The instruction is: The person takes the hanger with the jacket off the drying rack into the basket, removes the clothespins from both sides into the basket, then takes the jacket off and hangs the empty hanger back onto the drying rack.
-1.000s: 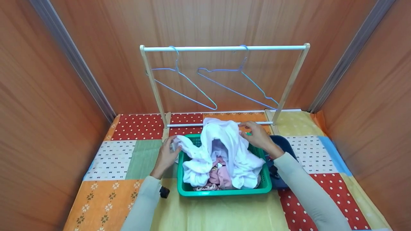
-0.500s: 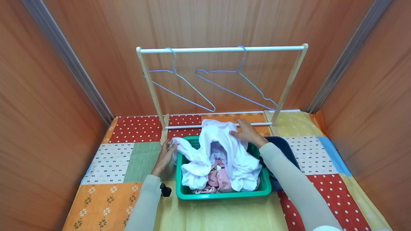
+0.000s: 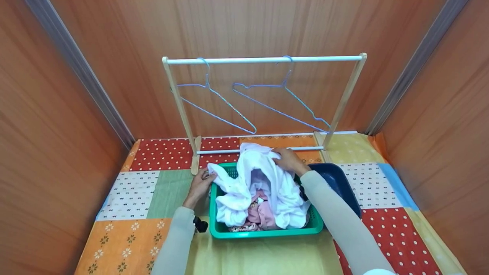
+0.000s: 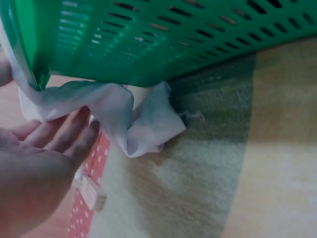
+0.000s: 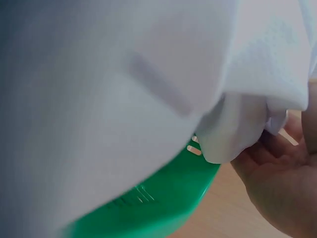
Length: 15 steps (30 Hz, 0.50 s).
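Note:
A white garment lies bunched over a green plastic basket in the head view, its left end hanging across the rim. My left hand pinches that end beside the basket's left rim. The left wrist view has the fingers under the draped cloth, outside the slotted basket wall. My right hand grips the garment's far right part near the back rim. Its fingers curl under a white fold in the right wrist view. Pink clothing shows below the garment inside the basket.
Behind the basket stands a wooden rack with a white top rod. From it hang a left hanger and a right hanger. A dark blue tub sits at the basket's right, partly behind my right sleeve. Wood-grain panels surround the patchwork cloth.
My right hand has moved left and slightly down from the garment's right side and now grips the fabric. My left hand has shifted slightly at the left end. The garment has barely moved.

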Available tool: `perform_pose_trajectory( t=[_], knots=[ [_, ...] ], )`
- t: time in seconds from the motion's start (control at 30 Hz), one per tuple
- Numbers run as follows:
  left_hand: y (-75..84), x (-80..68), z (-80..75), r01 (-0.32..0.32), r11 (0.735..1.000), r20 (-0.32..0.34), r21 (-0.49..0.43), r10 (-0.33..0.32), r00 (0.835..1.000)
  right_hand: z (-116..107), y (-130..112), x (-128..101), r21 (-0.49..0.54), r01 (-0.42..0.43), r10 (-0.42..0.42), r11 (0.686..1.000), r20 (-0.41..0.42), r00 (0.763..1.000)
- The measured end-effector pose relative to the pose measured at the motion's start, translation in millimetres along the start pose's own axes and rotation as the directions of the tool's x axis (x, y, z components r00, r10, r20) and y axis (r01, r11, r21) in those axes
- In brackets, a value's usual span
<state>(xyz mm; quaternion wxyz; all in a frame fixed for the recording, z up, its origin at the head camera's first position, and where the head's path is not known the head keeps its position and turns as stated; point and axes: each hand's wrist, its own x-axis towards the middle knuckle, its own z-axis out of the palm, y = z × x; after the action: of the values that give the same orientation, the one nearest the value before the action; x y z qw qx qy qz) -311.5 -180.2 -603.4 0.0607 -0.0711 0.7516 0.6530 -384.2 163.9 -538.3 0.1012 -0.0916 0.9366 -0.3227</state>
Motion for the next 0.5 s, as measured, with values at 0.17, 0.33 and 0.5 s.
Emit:
perform_pose_trajectory(
  t=[0.17, 0.33, 0.5],
  knots=[
    [10.5, -3.1, 3.6, -0.07, 0.987, -0.128, 0.144, 0.089, 0.988, 0.1, 0.2, -0.8, 0.006, 0.101, -0.099, 0.995, -0.112, 0.989],
    [21.5, -7.3, 0.6, -0.122, 0.957, -0.221, 0.263, 0.183, 0.958, -3.0, -0.8, -3.2, 0.056, 0.114, -0.102, 0.992, -0.178, 0.979],
    [45.7, -17.1, 0.1, -0.209, 0.951, -0.262, 0.226, 0.266, 0.928, -9.5, -9.2, -2.9, 0.153, 0.098, -0.057, 0.983, -0.248, 0.967]
  ],
)
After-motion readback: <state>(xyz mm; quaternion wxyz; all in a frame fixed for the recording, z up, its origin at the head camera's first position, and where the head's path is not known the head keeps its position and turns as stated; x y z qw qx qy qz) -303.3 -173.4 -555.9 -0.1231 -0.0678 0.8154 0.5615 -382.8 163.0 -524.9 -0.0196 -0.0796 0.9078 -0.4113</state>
